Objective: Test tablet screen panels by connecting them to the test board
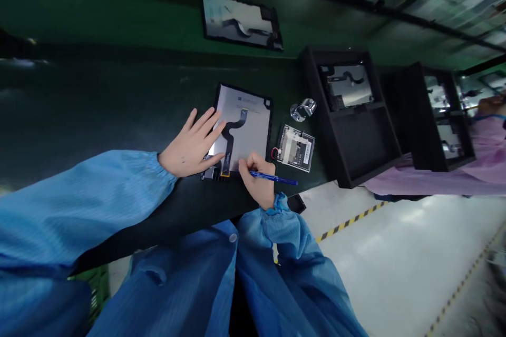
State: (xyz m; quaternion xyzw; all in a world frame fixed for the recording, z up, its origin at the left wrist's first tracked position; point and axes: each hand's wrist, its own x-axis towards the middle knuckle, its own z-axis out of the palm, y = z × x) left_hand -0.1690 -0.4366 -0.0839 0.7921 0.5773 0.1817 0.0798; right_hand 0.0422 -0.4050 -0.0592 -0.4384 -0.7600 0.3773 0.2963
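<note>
A silvery tablet back panel (pixel 253 121) with a black flex cable (pixel 231 134) lies on the dark green bench. My left hand (pixel 192 145) rests flat on the panel's left edge, fingers spread. My right hand (pixel 259 179) is closed on a blue pen (pixel 276 179), its tip down at the panel's near edge beside the cable's end.
A small circuit module (pixel 295 148) and a clear tape roll (pixel 302 109) lie right of the panel. Two black trays (pixel 366 142) (pixel 443 116) with panels stand at the right. Another panel (pixel 241 21) lies farther back. A person's pink sleeve (pixel 454 179) is at right.
</note>
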